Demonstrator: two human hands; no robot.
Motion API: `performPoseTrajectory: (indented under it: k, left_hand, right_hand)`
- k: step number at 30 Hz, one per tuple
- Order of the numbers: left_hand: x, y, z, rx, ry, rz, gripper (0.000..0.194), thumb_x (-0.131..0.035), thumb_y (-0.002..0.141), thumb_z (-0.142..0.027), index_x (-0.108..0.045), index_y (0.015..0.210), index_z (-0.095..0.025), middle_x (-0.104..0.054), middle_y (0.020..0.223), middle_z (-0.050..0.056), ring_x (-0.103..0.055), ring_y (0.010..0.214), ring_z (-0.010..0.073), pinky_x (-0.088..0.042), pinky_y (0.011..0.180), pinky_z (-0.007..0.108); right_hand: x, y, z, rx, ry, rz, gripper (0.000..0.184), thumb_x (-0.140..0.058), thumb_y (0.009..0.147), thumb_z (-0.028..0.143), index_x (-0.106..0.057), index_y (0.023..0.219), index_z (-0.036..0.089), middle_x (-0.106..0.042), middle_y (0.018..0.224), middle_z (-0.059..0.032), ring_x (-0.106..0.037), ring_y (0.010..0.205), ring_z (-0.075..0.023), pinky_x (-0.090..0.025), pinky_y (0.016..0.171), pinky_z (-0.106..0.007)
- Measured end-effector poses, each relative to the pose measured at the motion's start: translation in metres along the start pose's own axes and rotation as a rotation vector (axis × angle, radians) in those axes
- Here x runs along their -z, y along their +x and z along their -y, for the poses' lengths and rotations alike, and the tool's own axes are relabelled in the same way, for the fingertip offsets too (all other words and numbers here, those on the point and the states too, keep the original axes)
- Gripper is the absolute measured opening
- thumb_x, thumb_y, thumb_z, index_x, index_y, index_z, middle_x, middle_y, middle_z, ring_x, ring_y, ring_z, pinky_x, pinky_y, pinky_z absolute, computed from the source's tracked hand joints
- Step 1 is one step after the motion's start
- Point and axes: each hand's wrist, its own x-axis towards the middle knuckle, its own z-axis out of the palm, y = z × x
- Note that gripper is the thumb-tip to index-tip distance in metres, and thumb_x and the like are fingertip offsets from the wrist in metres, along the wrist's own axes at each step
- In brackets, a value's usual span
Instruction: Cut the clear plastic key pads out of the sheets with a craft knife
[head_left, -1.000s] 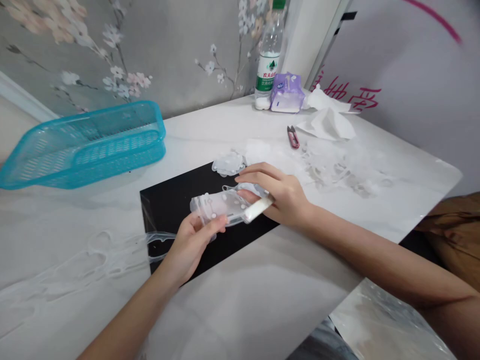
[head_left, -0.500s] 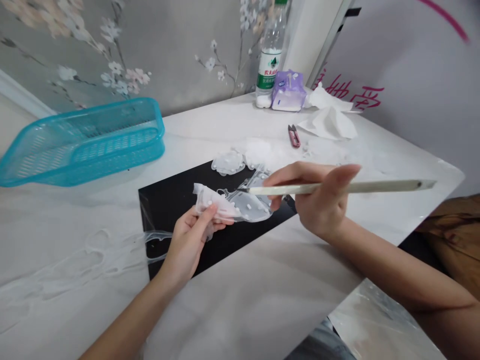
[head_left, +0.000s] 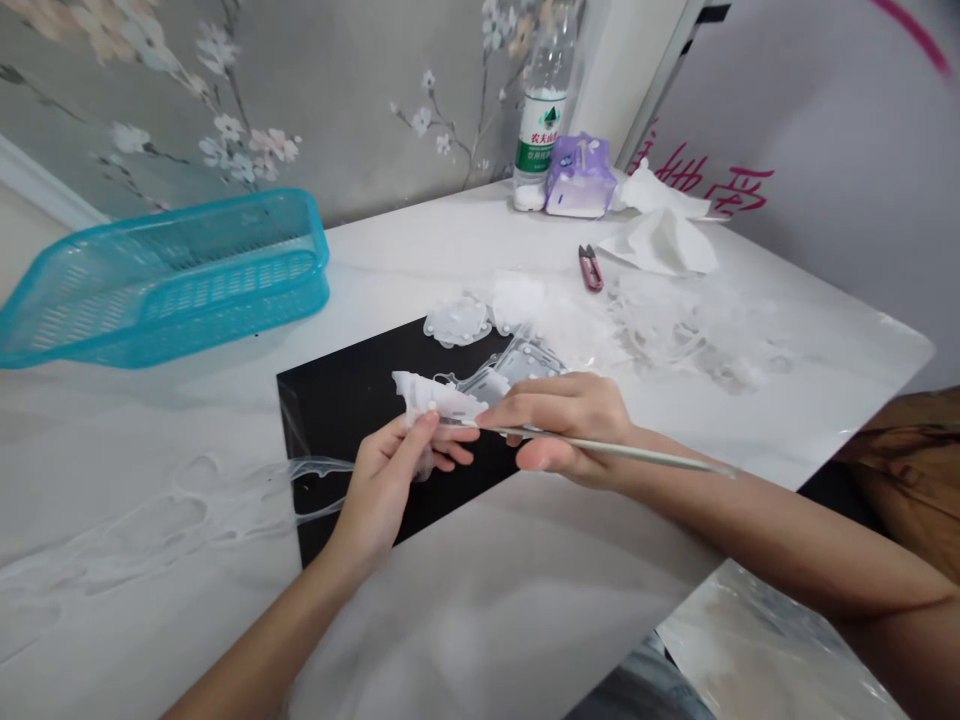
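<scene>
My left hand [head_left: 390, 460] is closed on a folded piece of thin white translucent sheet [head_left: 435, 395], dotted with small raised bumps, its thumb pressing on the front. Between the fingers of my right hand [head_left: 574, 425] is a slim pale craft knife [head_left: 637, 455], held like a pen. Its tip points left and meets the sheet close to my left thumb, though the contact itself is too small to make out. Beneath both hands lies a black board [head_left: 352, 400]. Further bumpy translucent pieces [head_left: 529, 360] rest on its far edge, partly behind my right hand.
A blue plastic basket [head_left: 225, 310] stands at the left. Behind are a water bottle [head_left: 540, 130], a purple tissue pack [head_left: 581, 175] and crumpled tissue [head_left: 667, 240]. Small red thread snips [head_left: 590, 268] lie in front of these. Clear film scraps [head_left: 690, 325] spread on the right, with more film [head_left: 150, 520] at left.
My right hand has moved left and down, bringing the knife tip from the board's middle to the sheet beside my left thumb. The left hand has barely moved.
</scene>
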Motion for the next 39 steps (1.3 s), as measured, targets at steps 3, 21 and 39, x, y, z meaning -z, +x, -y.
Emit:
performPoseTrajectory:
  k: [3,21,39]
  left_hand:
    - [-0.0008,-0.0013,0.0004,-0.067,0.129,0.003,0.027,-0.056,0.085,-0.032,-0.069,0.068,-0.016,-0.067,0.064,0.003,-0.058,0.058,0.0120,-0.044,0.057,0.021]
    - [-0.0052,-0.0053,-0.0037,-0.041,0.314,-0.165,0.018,-0.057,0.079,-0.030,-0.061,0.068,-0.017,-0.057,0.054,-0.002,-0.047,0.047,0.0087,-0.040,0.046,0.018]
    - [-0.0031,-0.0062,-0.0027,-0.060,0.317,-0.122,0.021,-0.054,0.077,-0.027,-0.057,0.058,-0.018,-0.057,0.053,-0.001,-0.050,0.050,0.0106,-0.040,0.049,0.021]
  right_hand:
    - [-0.0005,-0.0020,-0.0024,0.051,-0.121,0.028,0.055,-0.029,0.098,0.048,-0.064,0.077,0.011,-0.059,0.061,-0.0034,-0.051,0.051,-0.0060,-0.036,0.047,-0.016]
    - [-0.0023,-0.0009,-0.0037,0.024,-0.040,0.003,0.055,-0.028,0.099,0.045,-0.062,0.073,0.011,-0.059,0.060,-0.0025,-0.050,0.050,-0.0051,-0.036,0.048,-0.016]
    - [-0.0004,-0.0033,0.0002,-0.008,0.057,-0.025,0.055,-0.026,0.098,0.048,-0.062,0.075,0.014,-0.059,0.059,-0.0018,-0.052,0.051,-0.0065,-0.041,0.049,-0.017]
